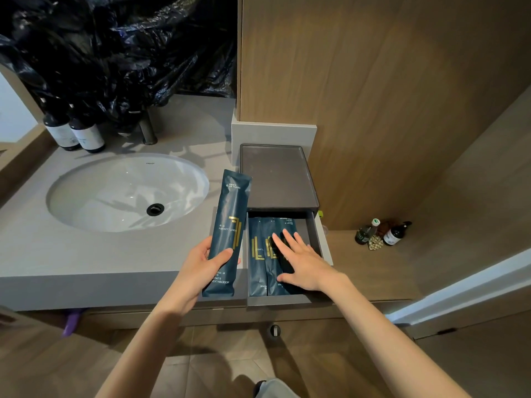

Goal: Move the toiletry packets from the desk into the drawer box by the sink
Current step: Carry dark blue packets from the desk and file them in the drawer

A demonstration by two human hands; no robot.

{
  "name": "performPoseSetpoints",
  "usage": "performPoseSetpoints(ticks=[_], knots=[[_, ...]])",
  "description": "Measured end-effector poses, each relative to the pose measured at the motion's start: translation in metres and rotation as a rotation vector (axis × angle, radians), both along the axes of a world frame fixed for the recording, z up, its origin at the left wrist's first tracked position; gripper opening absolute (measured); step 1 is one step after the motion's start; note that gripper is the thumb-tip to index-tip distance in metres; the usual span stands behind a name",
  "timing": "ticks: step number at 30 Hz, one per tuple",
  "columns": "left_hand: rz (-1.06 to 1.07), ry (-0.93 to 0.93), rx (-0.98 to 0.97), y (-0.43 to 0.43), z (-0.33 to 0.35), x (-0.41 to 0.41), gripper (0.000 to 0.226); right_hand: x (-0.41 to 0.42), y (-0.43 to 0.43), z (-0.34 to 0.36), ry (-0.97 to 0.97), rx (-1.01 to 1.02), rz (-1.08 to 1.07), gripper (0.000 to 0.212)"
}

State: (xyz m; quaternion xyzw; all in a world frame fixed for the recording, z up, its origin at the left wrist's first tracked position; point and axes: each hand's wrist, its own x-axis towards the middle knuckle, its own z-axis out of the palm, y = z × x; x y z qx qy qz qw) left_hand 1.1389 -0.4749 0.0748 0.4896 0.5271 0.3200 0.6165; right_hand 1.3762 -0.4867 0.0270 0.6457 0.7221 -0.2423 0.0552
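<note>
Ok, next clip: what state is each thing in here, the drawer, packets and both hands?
drawer: pulled open.
packets in drawer: lying flat, side by side.
held packet: gripped, not yet in the drawer.
left hand: grips the held packet.
right hand: fingers straight, resting on the packets in drawer.
bottles by the sink: upright.

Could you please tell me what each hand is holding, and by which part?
The left hand grips a dark blue packet around its lower part. The right hand holds nothing; its straight fingers rest on the packets in the drawer.
</note>
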Motion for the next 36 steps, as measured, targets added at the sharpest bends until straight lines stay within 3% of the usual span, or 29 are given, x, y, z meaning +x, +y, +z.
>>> performPoseSetpoints(ticks=[5, 8, 20, 36], knots=[[0.004, -0.008, -0.015, 0.0, 0.001, -0.001, 0.02, 0.01, 0.006, 0.003, -0.16, -0.063, 0.049, 0.116], [0.0, 0.012, -0.011, 0.0, 0.001, -0.001, 0.022, 0.008, 0.009, -0.004, -0.159, -0.118, 0.05, 0.121], [0.008, 0.009, -0.01, -0.001, 0.0, 0.003, 0.02, 0.003, 0.007, -0.015, 0.036, -0.128, -0.048, 0.118], [-0.027, -0.005, -0.029, 0.002, -0.002, 0.014, 0.025, -0.005, 0.003, -0.012, 0.092, -0.152, -0.101, 0.112]])
